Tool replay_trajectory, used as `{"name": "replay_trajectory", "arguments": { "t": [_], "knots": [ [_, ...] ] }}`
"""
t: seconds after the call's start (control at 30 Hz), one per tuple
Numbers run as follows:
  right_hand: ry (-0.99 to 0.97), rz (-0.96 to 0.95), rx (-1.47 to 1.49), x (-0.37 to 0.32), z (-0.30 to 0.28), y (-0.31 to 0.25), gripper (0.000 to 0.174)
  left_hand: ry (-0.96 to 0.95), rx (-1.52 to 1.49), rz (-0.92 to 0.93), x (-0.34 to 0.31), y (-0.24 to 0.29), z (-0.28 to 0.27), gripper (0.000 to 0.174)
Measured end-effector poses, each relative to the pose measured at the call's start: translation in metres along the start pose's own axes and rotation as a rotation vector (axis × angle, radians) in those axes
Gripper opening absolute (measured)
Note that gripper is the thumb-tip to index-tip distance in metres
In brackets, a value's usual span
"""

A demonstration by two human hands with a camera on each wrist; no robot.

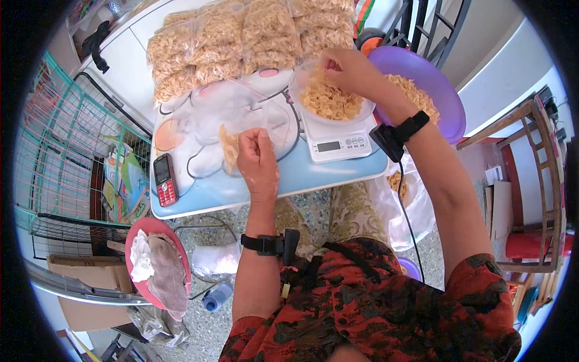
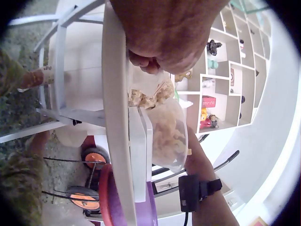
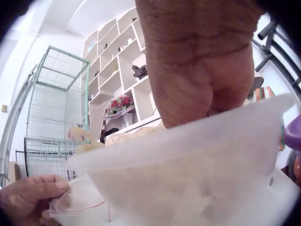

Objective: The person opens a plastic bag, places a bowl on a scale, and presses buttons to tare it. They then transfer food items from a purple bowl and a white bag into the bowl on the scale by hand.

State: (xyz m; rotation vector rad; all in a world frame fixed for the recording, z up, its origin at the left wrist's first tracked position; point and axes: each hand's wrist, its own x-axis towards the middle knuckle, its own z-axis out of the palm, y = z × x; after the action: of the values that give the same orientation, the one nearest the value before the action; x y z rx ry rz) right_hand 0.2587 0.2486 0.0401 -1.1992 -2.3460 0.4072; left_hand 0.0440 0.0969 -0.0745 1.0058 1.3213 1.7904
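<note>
My left hand (image 1: 259, 160) pinches the edge of a clear bag (image 3: 82, 209) with a red line across it. Pale yellow pieces (image 1: 229, 148) lie inside that bag, above the table. At the upper left of a translucent bowl (image 1: 368, 111), my right hand (image 1: 344, 69) has its fingers curled on some of the same pieces (image 3: 84, 141), which stick up over the rim; its fingertips are partly hidden. More pieces (image 1: 332, 102) fill the bowl, which stands on a white scale (image 1: 341, 148).
Several filled bags (image 1: 241, 42) are stacked along the table's far side. A red phone (image 1: 164, 181) lies at the table's left edge. To the right is a purple basin (image 1: 449, 102) with more pieces. Below the table's left corner stands a pink basin (image 1: 136, 232) with cloths.
</note>
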Motion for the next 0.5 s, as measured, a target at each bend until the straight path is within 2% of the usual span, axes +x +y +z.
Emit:
{"name": "replay_trajectory", "arguments": {
  "t": [0.1, 0.2, 0.3, 0.4, 0.5],
  "knots": [
    [0.108, -0.108, 0.072, -0.002, -0.004, 0.008, 0.013, -0.002, -0.021, -0.002, -0.001, 0.001, 0.0, 0.013],
    [0.123, -0.022, 0.251, -0.008, -0.011, 0.01, 0.014, 0.006, -0.003, 0.003, -0.001, 0.003, 0.001, 0.013],
    [0.063, -0.035, 0.311, -0.019, -0.023, 0.007, 0.014, 0.009, 0.011, -0.005, -0.001, 0.003, 0.001, 0.013],
    [-0.053, 0.036, -0.022, -0.033, -0.03, -0.001, 0.015, 0.013, 0.001, -0.021, -0.001, 0.004, 0.001, 0.013],
    [-0.134, 0.014, -0.106, -0.04, -0.027, 0.002, 0.016, 0.013, -0.014, -0.012, 0.0, 0.0, 0.001, 0.013]
  ]
}}
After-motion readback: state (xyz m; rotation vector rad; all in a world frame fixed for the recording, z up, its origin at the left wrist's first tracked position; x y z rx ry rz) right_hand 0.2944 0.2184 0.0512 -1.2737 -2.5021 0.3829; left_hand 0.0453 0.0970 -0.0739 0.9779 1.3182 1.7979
